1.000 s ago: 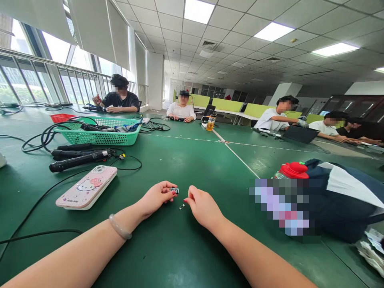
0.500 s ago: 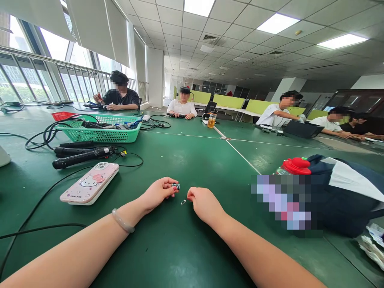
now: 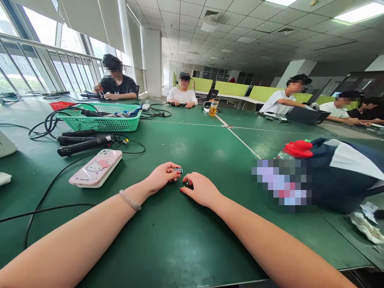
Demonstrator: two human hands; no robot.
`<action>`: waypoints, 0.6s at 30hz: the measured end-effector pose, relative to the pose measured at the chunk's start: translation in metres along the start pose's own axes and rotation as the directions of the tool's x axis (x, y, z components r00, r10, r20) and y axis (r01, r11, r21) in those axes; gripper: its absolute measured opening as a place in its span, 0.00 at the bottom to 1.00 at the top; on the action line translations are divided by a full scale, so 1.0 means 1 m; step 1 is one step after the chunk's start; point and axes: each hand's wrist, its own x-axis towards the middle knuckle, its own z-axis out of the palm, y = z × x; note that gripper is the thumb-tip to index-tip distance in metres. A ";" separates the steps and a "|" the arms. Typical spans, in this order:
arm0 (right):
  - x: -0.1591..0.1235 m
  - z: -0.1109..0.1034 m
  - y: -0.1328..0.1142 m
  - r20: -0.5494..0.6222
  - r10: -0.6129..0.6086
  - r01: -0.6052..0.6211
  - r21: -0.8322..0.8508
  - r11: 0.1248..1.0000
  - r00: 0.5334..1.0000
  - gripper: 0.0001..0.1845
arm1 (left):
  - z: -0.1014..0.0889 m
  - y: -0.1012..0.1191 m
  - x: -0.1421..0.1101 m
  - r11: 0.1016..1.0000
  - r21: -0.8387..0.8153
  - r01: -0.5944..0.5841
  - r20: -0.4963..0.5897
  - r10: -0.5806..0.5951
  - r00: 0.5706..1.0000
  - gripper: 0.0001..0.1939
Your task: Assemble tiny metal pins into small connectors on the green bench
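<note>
My left hand (image 3: 162, 176) rests on the green table (image 3: 186, 224) and pinches a tiny dark component (image 3: 178, 171) between thumb and fingertips. My right hand (image 3: 201, 189) lies right beside it, fingers curled down onto the table over the spot where a second small metal piece lay. That piece is hidden under the fingers now. A pale bangle (image 3: 129, 201) sits on my left wrist.
A pink phone (image 3: 96, 168) lies left of my hands, with black handheld tools (image 3: 85, 144), cables and a green basket (image 3: 100, 122) behind it. A dark bag with a red-capped bottle (image 3: 297, 149) sits at the right. Several people work at the far side.
My right hand has moved left and dropped its fingers over the small metal piece, which no longer shows. My head has tilted up a little; the left hand keeps its pinch.
</note>
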 end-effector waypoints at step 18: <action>0.008 0.006 0.011 -0.094 0.079 -0.085 -0.061 0.995 0.993 0.05 | 0.000 -0.004 0.002 0.998 0.055 -0.009 0.012 0.008 1.000 0.16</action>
